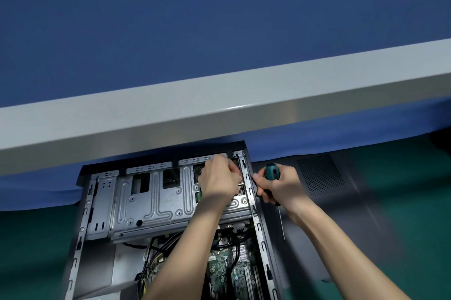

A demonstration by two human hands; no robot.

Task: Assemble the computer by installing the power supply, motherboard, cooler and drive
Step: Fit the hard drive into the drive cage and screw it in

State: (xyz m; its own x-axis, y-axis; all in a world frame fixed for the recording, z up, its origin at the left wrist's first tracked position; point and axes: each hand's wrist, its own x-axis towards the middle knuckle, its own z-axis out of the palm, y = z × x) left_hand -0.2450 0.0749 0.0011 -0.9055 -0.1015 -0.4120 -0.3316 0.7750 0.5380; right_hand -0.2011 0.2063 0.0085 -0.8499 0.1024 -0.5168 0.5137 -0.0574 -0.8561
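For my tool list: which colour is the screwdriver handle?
The screwdriver handle is teal with black; head view.

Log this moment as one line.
left grip: fingers at drive cage opening | right grip: holds screwdriver beside case | motherboard: in case

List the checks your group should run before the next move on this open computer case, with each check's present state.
1. Grip: the right hand holds the screwdriver by its handle: ok.
2. Tip on a screw: not ok; the shaft points back at the person, outside the case.
3. Reach: the left hand is at the far right corner of the drive cage: ok.
4. Screw in the left fingers: cannot tell, hidden.
5. The motherboard is in the case: ok.
6. The side panel is off, beside the case: ok.
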